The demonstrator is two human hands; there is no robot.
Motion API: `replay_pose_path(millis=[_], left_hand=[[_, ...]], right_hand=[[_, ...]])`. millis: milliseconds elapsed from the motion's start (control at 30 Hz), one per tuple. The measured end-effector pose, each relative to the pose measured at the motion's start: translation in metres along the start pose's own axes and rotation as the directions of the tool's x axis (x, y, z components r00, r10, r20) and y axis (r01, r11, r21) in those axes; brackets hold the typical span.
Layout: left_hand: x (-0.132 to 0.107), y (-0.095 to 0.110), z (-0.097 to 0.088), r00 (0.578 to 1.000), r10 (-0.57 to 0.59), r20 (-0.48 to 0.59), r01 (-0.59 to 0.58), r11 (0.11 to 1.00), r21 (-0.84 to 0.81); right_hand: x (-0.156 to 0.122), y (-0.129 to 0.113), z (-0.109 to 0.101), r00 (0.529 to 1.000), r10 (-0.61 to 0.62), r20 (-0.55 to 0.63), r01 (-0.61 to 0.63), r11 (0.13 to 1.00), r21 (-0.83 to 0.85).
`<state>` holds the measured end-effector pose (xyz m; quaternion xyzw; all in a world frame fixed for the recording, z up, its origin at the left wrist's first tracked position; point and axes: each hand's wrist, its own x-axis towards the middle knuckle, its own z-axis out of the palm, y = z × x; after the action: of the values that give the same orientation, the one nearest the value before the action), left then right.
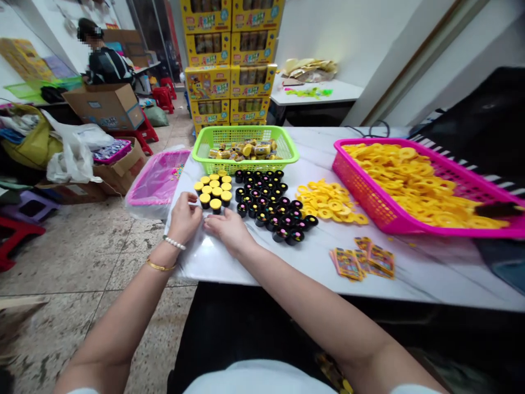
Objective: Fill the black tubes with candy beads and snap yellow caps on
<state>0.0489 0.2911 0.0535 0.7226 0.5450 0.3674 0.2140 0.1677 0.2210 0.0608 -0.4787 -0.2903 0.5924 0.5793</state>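
My left hand rests at the table's left edge, its fingers loosely bent and apart beside a cluster of small black cups with yellow lids. From the other side, my right hand reaches in with fingers stretched along the near side of the same cluster. I cannot tell whether the fingertips touch the cups. Nothing shows in either hand. Right of the cluster stand many small open black cups with pink and yellow pieces inside. A pile of flat yellow rings lies beside them.
Behind the cups stands a green basket of wrapped yellow tubes. A pink basket of yellow rings fills the right side. Printed cards lie near the front edge. A lined pink basket sits left of the table. Another person works at the back.
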Motion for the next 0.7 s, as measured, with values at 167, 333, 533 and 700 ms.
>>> replay_pose_path(millis=[167,333,533,700], left_hand=[[-0.048,0.019,-0.019,0.997,-0.04,0.063,0.038,0.999,0.032],[-0.078,0.044,-0.008,0.978,0.039,0.205,-0.039,0.999,-0.004],[-0.052,0.059,0.026,0.963,0.027,0.267,-0.039,0.998,0.04],[-0.035,0.071,0.042,0.958,0.007,0.287,-0.039,0.994,0.107]], right_hand=[[-0.071,-0.038,-0.067,0.982,-0.101,0.161,0.139,0.958,-0.249],[-0.083,-0.09,-0.202,0.697,-0.688,-0.204,0.118,0.391,-0.913],[-0.041,-0.098,-0.276,0.738,-0.638,-0.219,-0.203,0.099,-0.974],[-0.042,-0.081,-0.277,0.739,-0.672,0.041,-0.089,-0.158,-0.983]])
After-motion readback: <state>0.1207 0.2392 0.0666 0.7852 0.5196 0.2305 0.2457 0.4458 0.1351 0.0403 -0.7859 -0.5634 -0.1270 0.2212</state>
